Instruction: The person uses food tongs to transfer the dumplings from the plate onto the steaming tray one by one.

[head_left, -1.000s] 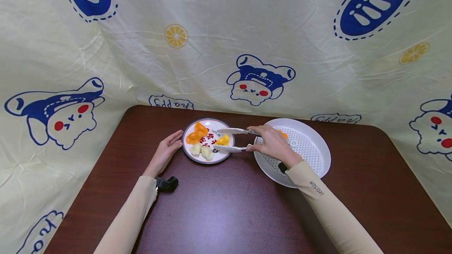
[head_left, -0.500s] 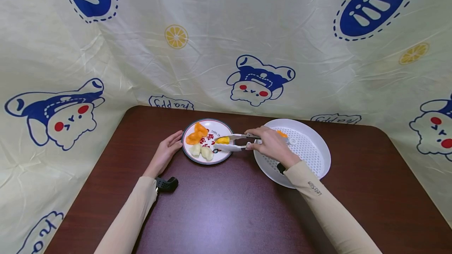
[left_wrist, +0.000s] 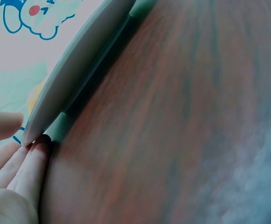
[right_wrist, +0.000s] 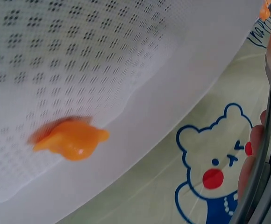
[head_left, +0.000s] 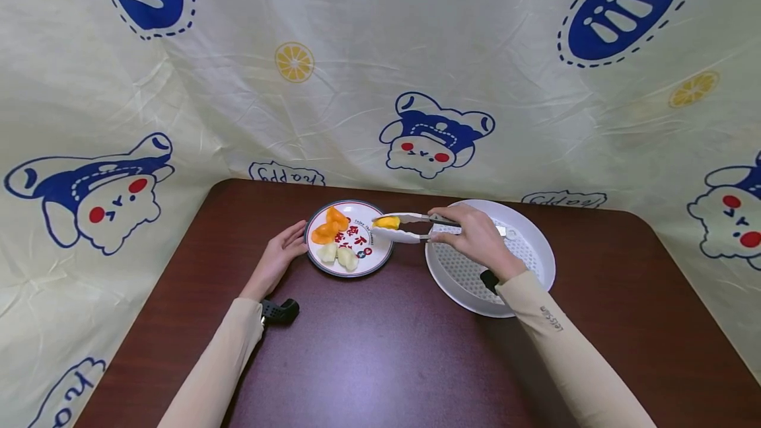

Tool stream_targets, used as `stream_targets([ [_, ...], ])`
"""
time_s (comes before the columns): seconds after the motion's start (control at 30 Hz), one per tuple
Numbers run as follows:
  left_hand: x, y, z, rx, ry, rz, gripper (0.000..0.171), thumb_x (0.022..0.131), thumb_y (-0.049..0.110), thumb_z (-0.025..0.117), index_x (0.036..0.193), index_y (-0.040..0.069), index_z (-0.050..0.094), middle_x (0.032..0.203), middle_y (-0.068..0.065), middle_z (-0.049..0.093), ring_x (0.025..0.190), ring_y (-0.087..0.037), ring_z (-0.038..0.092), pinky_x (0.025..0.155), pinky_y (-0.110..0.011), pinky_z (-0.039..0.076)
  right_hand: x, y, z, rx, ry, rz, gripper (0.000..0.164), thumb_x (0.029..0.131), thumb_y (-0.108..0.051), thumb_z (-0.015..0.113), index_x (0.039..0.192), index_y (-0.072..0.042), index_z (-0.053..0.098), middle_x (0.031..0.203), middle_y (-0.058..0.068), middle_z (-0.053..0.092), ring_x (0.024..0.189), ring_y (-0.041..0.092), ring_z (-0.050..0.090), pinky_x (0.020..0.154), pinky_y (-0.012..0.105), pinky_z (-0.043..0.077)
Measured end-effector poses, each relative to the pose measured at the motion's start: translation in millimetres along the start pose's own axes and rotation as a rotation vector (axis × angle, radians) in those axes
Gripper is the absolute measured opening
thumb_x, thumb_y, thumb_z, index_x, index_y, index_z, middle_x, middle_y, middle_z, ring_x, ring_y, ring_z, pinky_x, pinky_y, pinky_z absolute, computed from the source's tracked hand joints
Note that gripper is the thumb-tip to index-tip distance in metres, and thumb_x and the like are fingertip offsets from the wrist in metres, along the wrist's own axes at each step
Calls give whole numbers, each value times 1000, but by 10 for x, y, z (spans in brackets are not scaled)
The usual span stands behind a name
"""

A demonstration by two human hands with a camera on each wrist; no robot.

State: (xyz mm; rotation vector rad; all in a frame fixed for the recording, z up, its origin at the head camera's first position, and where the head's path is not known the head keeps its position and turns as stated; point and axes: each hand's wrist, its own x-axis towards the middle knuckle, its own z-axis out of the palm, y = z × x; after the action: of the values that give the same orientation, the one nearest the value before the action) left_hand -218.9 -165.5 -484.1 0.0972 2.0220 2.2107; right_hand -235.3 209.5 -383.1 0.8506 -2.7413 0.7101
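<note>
White tongs: right hand grips; left hand, straight-fingered, touches plate.

Beige long sleeves, black fittings at both wrists.
The left sleeve is plain; the right sleeve carries dark lettering along the forearm (too small to read surely). A curved black fitting juts from the left cuff, a smaller black piece shows by the right; left hand and right hand are bare.

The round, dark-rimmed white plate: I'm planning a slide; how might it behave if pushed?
The plate likely slides flat, being broad and low. It overhangs its narrower base, so pressing its edge might tip it. The glossy orange chunks lying loose on it could shift.
</note>
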Motion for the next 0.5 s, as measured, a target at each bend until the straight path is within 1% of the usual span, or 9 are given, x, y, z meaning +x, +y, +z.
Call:
stream_targets([
  [0.2,5,4,3,48,8,-15,61,93,-7,52,148,-5,26,152,-21,27,135,-33,33,106,-33,32,-139,113,-195,4,23,56,43,79,-24,79,118,-8,68,112,9,67,104,29,58,89,49,46],
  [0.33,-3,14,10,71,13,-24,61,93,-7,52,148,-5,26,152,-21,26,135,-33,33,106,-33,33,-269,213,-340,-21,46,90,45,80,-25,78,119,-6,66,114,13,65,104,32,57,87,50,45],
  [0.5,-14,21,27,87,13,-32,61,94,-6,52,148,-3,26,153,-19,26,136,-32,33,106,-35,32,-462,319,-499,-28,72,163,50,80,-26,78,122,-4,64,115,18,63,103,35,55,85,54,44],
])
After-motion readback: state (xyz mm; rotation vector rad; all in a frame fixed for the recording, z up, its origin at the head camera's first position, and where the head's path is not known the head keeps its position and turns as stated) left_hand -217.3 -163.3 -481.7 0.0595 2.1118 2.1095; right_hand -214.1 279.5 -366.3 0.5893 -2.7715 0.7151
